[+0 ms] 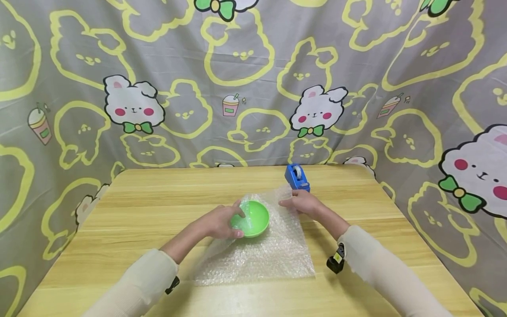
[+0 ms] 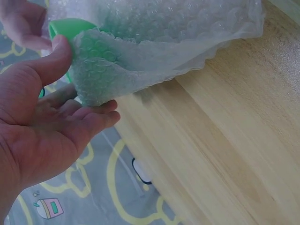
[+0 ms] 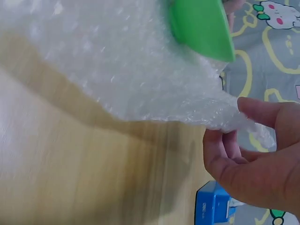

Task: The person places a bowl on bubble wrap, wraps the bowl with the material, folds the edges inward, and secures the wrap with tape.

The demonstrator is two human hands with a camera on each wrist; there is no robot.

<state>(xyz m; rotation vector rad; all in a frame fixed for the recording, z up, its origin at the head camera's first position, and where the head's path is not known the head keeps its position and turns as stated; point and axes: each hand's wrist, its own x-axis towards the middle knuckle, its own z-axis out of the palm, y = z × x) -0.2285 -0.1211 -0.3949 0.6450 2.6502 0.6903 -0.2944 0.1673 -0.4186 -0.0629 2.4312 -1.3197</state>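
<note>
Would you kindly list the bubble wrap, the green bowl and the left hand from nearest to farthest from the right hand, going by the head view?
Nearest to the right hand first:
1. Bubble wrap: pinched in its fingers.
2. Green bowl: to its left, on the bubble wrap.
3. Left hand: farther left, at the bowl's left side.

You cannot read with certainty any word or number. On the blue tape dispenser (image 1: pixel 296 181), at the far right part of the table (image 1: pixel 158 211), your right wrist view shows a small pale mark (image 3: pixel 203 210), too blurred for reading. Near your right sleeve (image 1: pixel 380 259), the black wrist device (image 1: pixel 335 265) carries one yellow label (image 1: pixel 338 256), too small to read. On the far curtain (image 1: pixel 174 57), a printed cup (image 1: pixel 230 105) has a green label (image 1: pixel 229 110).
</note>
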